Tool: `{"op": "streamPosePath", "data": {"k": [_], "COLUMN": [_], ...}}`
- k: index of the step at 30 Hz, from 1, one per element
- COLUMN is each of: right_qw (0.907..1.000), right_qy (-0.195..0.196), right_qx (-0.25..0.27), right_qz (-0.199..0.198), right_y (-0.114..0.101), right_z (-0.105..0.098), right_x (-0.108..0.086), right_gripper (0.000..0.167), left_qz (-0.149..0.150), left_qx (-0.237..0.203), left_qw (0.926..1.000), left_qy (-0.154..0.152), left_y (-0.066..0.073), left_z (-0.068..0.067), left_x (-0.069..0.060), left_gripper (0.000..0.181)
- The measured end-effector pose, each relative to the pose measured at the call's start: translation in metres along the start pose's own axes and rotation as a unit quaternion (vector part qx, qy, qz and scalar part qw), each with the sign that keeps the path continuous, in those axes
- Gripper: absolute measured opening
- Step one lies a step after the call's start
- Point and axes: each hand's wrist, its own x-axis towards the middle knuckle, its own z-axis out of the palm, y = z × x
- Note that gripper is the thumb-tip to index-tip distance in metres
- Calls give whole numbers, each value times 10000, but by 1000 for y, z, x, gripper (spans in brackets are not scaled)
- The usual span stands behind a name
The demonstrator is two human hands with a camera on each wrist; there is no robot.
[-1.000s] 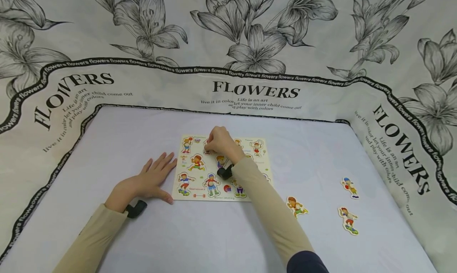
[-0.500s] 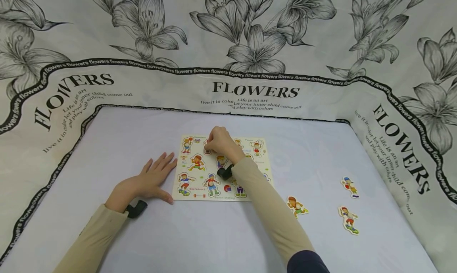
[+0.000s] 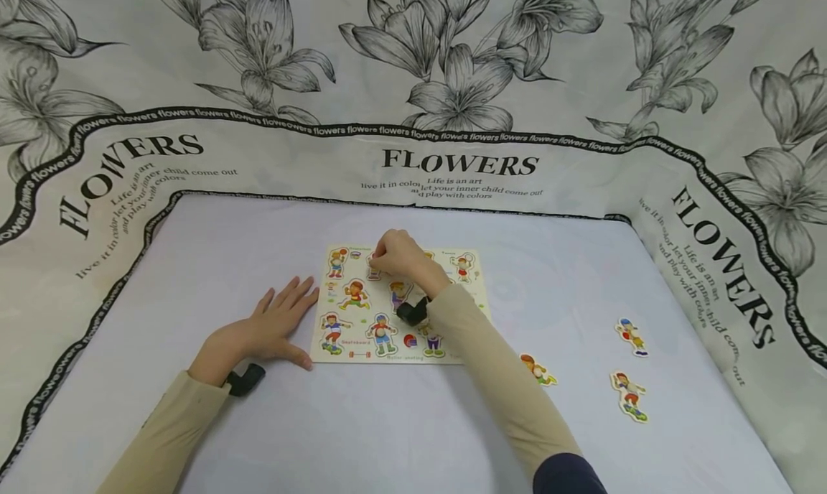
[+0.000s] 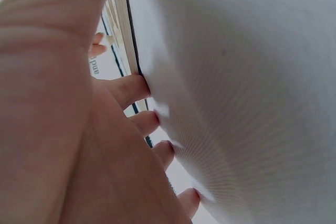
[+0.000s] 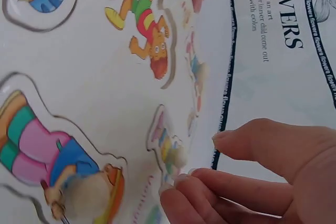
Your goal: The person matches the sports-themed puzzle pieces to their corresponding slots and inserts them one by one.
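Observation:
A cream puzzle board [image 3: 358, 329] with knobbed figure pieces lies flat on the white table. The right hand [image 3: 403, 255] reaches over its top part, fingers pointing down at a small figure piece [image 3: 373, 270]. In the right wrist view that piece [image 5: 167, 145] shows its knob, with the fingertips of the right hand [image 5: 257, 177] close beside it and the thumb apart from them. Whether they touch it, I cannot tell. Spread on the table, the left hand [image 3: 268, 329] has its fingertips by the board's left edge; the left wrist view shows its fingers [image 4: 131, 90] against the cloth.
Right of the board lie three loose figure pieces: a runner [image 3: 536, 370] partly behind the right sleeve, a blue-capped figure [image 3: 631, 337] and a skateboarder [image 3: 628, 397]. A flower-printed cloth [image 3: 461, 131] stands behind the table. The right forearm covers the board's lower right.
The right forearm has shifted slightly to the right and covers more of the loose runner piece. The right fingers stay at the same spot, and the left hand has not visibly moved.

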Motion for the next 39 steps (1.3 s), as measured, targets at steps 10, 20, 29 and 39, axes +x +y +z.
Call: {"op": "streamPosePath", "data": {"k": [10,20,29,39], "right_qw": [9989,9954,9920,9871], "right_qy": [337,711,998,1421], "right_qx": [-76,-529,-705,-732], "right_qz": [-328,-362,-326,24], "right_y": [7,16,34,69], "right_z": [-26,-57,-84,-116], "right_x": [-14,-43,-69,-105], "right_gripper": [17,16,17,19], "left_qz": [-27,-22,-29,-29], "left_qx": [9,9,33,14], "left_qw": [10000,10000,10000,10000], "left_qy": [-10,10,-51,-58], "left_y": [-3,-2,-2,-2], "left_z": [0,-1,1,1], "left_x": [0,-1,0,0], "left_gripper": [130,129,130,130]}}
